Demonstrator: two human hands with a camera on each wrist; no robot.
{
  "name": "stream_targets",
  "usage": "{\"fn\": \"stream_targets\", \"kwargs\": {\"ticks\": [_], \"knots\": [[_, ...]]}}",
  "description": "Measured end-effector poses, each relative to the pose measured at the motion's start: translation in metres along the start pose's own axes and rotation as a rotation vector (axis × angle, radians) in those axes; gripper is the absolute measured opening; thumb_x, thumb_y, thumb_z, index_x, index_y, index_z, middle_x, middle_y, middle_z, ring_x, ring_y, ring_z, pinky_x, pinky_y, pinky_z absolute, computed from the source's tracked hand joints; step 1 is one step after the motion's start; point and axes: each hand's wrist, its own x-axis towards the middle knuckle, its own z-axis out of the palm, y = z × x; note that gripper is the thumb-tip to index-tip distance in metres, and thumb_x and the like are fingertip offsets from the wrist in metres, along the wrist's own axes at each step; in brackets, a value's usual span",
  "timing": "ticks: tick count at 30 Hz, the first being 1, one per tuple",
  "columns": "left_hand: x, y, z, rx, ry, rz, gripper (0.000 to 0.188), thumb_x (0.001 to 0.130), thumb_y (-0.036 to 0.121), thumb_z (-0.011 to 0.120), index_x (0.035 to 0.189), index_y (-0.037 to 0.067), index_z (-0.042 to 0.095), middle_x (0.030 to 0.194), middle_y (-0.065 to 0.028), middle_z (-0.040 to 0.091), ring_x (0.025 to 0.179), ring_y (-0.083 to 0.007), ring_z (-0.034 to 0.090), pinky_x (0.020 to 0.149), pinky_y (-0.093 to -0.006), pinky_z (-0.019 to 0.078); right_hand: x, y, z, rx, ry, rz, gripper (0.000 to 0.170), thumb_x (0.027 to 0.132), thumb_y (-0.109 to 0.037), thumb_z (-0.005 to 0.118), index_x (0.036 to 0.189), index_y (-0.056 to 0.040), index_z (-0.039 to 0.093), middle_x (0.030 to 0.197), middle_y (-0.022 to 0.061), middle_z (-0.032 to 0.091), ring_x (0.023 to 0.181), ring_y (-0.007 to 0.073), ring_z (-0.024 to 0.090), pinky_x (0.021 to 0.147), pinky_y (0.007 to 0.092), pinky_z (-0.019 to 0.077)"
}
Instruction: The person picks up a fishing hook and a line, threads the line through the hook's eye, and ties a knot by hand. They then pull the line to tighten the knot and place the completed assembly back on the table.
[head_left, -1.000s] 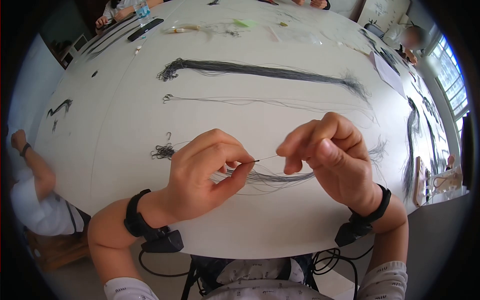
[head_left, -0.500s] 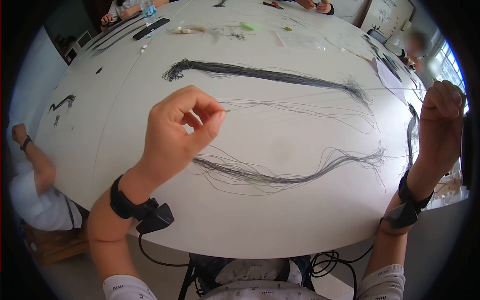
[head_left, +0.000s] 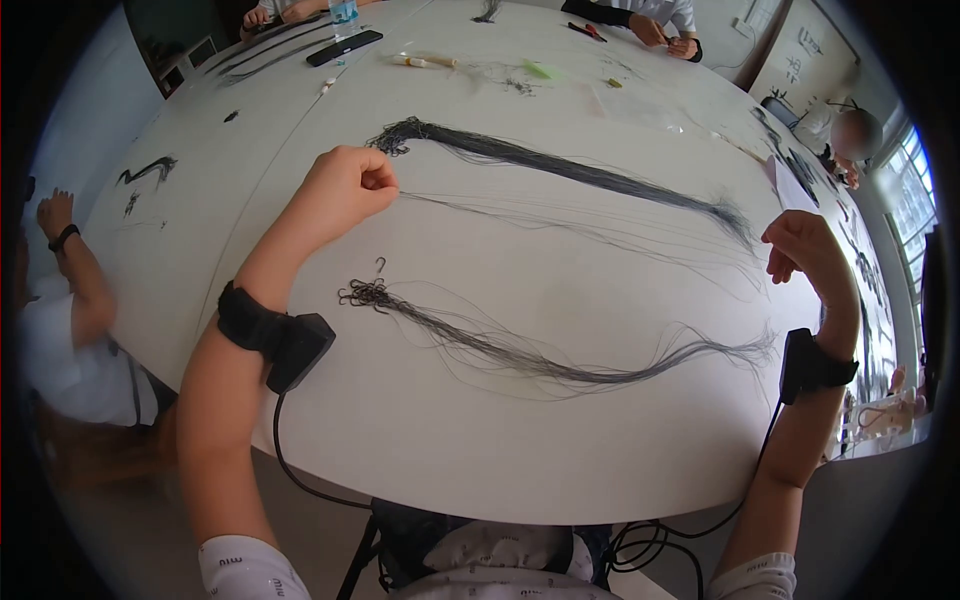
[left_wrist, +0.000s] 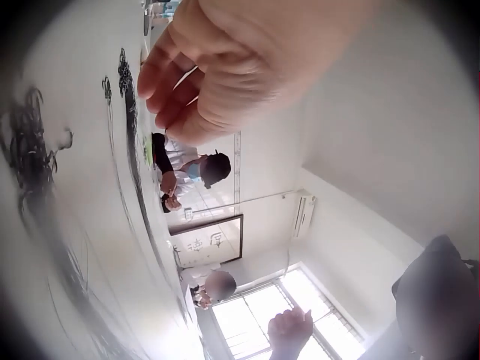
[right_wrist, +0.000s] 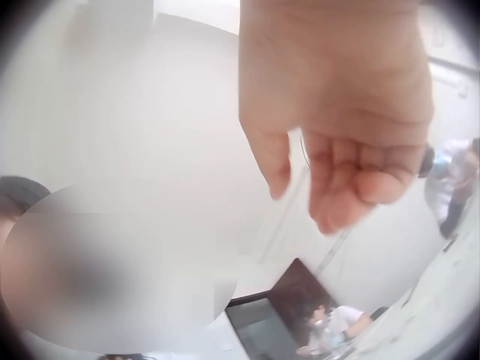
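Observation:
My left hand [head_left: 345, 195] is over the left end of a thin bundle of lines [head_left: 560, 221], thumb and fingertips pinched together where a hooked line starts; the hook itself is hidden. In the left wrist view the left hand [left_wrist: 225, 82] hovers above the table, near small dark hooks [left_wrist: 107, 90]. My right hand [head_left: 808, 250] hangs over the right ends of the lines, fingers loosely bent. The right wrist view shows the right hand [right_wrist: 337, 112] with thumb apart from the fingers and a fine curved strand between them. Closer to me lies a hooked bundle [head_left: 520, 360].
Beyond the thin bundle lies a thick dark bundle [head_left: 560, 163]. A single hook [head_left: 380, 264] sits above the nearer bundle's hooks. A black phone [head_left: 345, 48], red-handled pliers [head_left: 590, 32] and a green scrap [head_left: 540, 70] are farther back. Other people sit around the table.
My left hand has moved up and left to the thin bundle's hook end. My right hand has come inward and down, its fingers loosened. The nearer bundle's hooks are uncovered.

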Motion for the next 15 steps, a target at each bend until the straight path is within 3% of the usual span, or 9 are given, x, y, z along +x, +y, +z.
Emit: {"fn": "stream_targets", "kwargs": {"ticks": [4,8,10,15], "knots": [[0.003,-0.005,0.001,0.028,-0.011,-0.072,0.006,0.072,0.006,0.065,0.075,0.001,0.063,0.065,-0.0051,0.061,0.063,-0.0113,0.058,0.061,-0.0250,0.0475,0.020,0.027,0.005,-0.245,0.093,0.221,0.031,0.087,-0.027,0.060,0.078,0.0027,0.057,0.059,0.0099,0.060,0.045,0.0167,0.059,0.039,0.0255,0.0458],[0.006,-0.011,0.006,0.139,0.072,0.003,0.006,0.073,0.007,0.065,0.076,0.002,0.065,0.068,-0.0081,0.064,0.064,-0.0169,0.062,0.062,-0.0282,0.0490,0.020,0.034,0.000,-0.469,0.163,0.441,0.037,0.084,-0.029,0.064,0.076,0.0058,0.054,0.064,0.0110,0.057,0.042,0.0192,0.059,0.033,0.0278,0.0443],[0.006,-0.013,0.007,0.169,0.109,0.034,0.006,0.073,0.007,0.065,0.076,0.002,0.065,0.069,-0.0092,0.065,0.065,-0.0189,0.063,0.062,-0.0291,0.0493,0.021,0.032,0.001,-0.460,0.167,0.449,0.039,0.083,-0.030,0.065,0.075,0.0061,0.053,0.068,0.0105,0.056,0.042,0.0192,0.059,0.033,0.0283,0.0443],[0.005,-0.008,-0.001,0.230,0.096,0.064,0.008,0.074,0.008,0.066,0.076,0.000,0.065,0.071,-0.0108,0.066,0.066,-0.0193,0.063,0.063,-0.0302,0.0495,0.021,0.020,0.015,-0.311,0.253,0.202,0.033,0.084,-0.027,0.064,0.073,0.0025,0.055,0.064,0.0071,0.057,0.044,0.0161,0.058,0.033,0.0258,0.0399]]}}
